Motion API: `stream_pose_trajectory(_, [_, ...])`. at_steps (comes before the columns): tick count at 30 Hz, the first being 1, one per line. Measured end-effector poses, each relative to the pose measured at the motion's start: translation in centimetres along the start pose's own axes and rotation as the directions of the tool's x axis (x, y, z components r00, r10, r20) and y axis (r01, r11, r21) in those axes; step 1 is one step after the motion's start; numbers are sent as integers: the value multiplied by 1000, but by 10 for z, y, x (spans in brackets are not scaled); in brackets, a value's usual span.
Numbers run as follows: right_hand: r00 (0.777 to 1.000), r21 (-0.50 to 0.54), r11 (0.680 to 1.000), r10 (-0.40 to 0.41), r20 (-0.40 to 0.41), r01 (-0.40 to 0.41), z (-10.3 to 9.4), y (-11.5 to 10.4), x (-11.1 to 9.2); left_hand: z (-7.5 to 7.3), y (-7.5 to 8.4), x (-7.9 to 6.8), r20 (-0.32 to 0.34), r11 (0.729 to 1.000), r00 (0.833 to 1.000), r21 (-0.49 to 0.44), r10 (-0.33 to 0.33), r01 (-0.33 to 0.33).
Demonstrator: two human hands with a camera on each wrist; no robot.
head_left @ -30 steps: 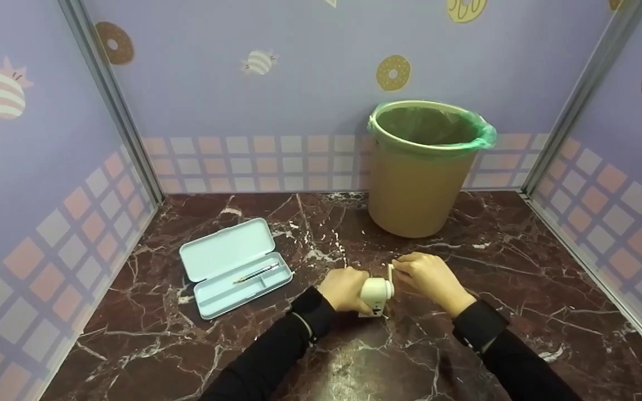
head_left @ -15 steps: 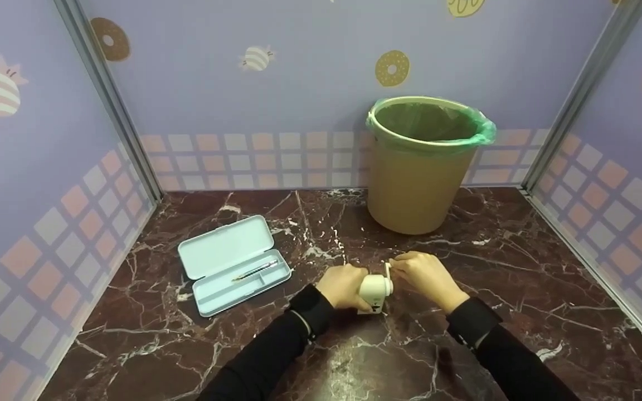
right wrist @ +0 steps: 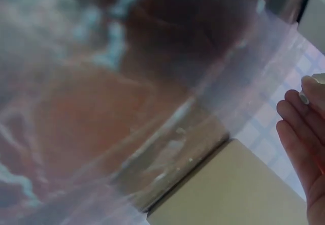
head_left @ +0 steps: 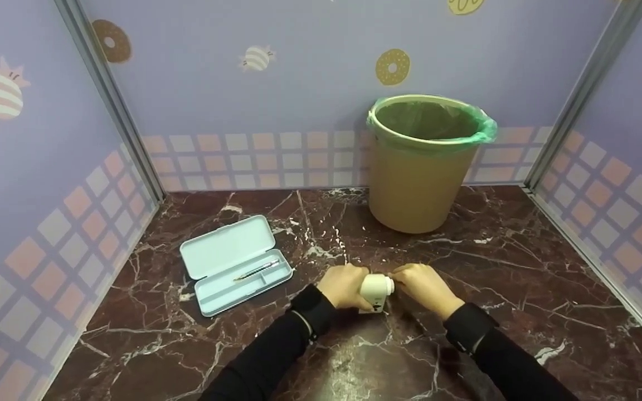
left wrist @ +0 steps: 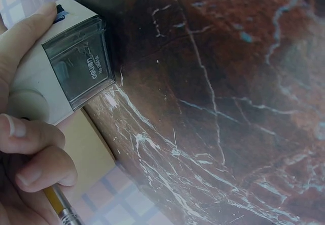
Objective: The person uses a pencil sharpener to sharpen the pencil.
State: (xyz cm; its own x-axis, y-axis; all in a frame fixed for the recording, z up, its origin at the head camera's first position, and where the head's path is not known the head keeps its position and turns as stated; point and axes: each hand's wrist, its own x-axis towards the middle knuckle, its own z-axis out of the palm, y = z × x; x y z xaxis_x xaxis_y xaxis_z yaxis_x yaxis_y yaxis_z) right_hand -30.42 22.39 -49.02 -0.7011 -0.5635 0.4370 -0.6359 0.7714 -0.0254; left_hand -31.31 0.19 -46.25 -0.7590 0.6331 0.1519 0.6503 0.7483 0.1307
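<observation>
A cream crank pencil sharpener (head_left: 375,289) stands on the dark marbled tabletop, gripped around its body by my left hand (head_left: 343,285). In the left wrist view its clear shavings drawer (left wrist: 81,65) shows, with a thumb lying along the casing. Below the curled fingers of that hand pokes the metal-ferruled end of a yellowish pencil (left wrist: 55,198). On the sharpener's right side, my right hand (head_left: 424,285) pinches the crank handle, which the fingers mostly hide in the head view. The handle's pale tip (right wrist: 303,98) shows between thumb and fingers in the right wrist view.
To the left lies an open light-blue pencil case (head_left: 227,248) holding a pencil (head_left: 258,269). A tan bin (head_left: 418,186) with a green liner (head_left: 485,132) stands behind the hands by the back wall. Pale flecks dot the tabletop before it. Patterned panels enclose three sides.
My right hand has come slightly down and nearer as the crank turned; the crank arm, upright earlier, is now hidden. My left hand keeps the sharpener in place.
</observation>
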Motion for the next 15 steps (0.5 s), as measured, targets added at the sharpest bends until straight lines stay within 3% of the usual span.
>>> stream_pose_trajectory(15, [997,39,997,-73,25,72,3,-6,-19,0,3,1,-4,996,998,-58,-62,61])
